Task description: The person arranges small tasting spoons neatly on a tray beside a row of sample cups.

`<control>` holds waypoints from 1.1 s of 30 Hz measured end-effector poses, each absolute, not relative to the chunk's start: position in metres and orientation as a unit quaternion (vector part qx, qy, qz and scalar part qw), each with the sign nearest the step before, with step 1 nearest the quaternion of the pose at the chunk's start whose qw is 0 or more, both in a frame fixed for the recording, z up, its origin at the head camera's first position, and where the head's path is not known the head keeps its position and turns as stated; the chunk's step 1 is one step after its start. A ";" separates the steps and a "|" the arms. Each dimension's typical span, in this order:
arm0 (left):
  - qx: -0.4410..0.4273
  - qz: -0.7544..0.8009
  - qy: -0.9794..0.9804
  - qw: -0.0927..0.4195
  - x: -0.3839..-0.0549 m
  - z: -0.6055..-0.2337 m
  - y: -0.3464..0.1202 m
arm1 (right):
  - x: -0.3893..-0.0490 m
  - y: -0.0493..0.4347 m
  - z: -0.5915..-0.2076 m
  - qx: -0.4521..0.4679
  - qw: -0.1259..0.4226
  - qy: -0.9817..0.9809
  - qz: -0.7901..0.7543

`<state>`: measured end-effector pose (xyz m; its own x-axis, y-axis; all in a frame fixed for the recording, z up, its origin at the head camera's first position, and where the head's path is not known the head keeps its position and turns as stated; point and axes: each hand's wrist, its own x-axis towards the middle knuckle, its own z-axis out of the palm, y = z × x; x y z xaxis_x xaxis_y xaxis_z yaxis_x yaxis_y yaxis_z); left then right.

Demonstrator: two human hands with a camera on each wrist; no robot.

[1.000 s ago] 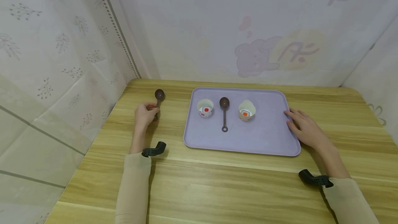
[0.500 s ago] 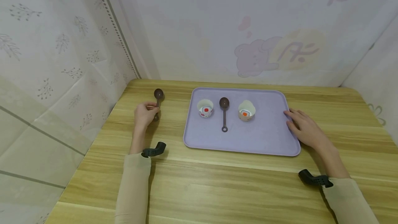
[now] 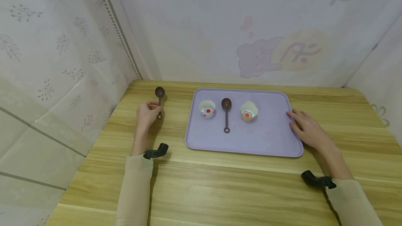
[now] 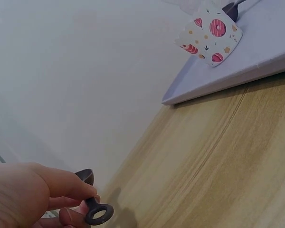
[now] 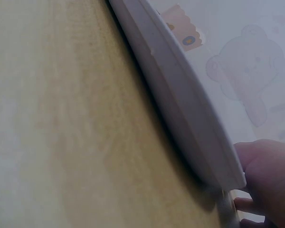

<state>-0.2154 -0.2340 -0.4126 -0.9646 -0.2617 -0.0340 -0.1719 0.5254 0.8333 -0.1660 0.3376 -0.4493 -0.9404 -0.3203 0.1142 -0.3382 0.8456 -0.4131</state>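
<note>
My left hand (image 3: 147, 114) pinches the handle of a dark brown measuring spoon (image 3: 159, 92) at the table's left. Its round bowl points away from me, and in the left wrist view the ring end (image 4: 99, 214) sticks out past the thumb. On the right, my right hand (image 3: 306, 128) rests with fingertips on the right rim of a lilac tray (image 3: 267, 142), fingers fairly straight. A second brown measuring spoon (image 3: 226, 114) lies on the tray between two paper baking cups. The left cup (image 3: 207, 114) has a red-marked piece inside; the right, tan cup (image 3: 249, 117) an orange-marked one.
The wooden table (image 3: 220, 191) runs back to a pale curtain (image 3: 194, 37) with a faint bear print. Another curtain (image 3: 62, 62) with leaf prints hangs along the left side. The tray's raised rim lies right of the left hand.
The spoon in my left hand has shifted slightly away from me and its handle stands straighter, with the ring end now showing below the fingers. My right hand and the tray stay put.
</note>
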 end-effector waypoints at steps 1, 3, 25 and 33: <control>0.123 -0.472 -0.872 0.048 -0.215 -0.412 -0.234 | -0.166 0.338 -0.449 0.171 0.020 -0.961 0.218; 0.121 -0.472 -0.872 0.048 -0.215 -0.412 -0.234 | -0.166 0.337 -0.449 0.171 0.019 -0.961 0.217; 0.104 -0.468 -0.876 0.057 -0.213 -0.401 -0.225 | -0.166 0.338 -0.449 0.167 0.015 -0.962 0.216; 0.092 -0.470 -0.876 0.061 -0.212 -0.397 -0.223 | -0.166 0.337 -0.448 0.170 0.017 -0.961 0.217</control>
<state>-0.2122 -0.2227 -0.3967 -0.9757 -0.2182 0.0207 -0.1032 0.5406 0.8349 -0.1655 0.3368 -0.4477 -0.9419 -0.3186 0.1066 -0.3335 0.8480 -0.4120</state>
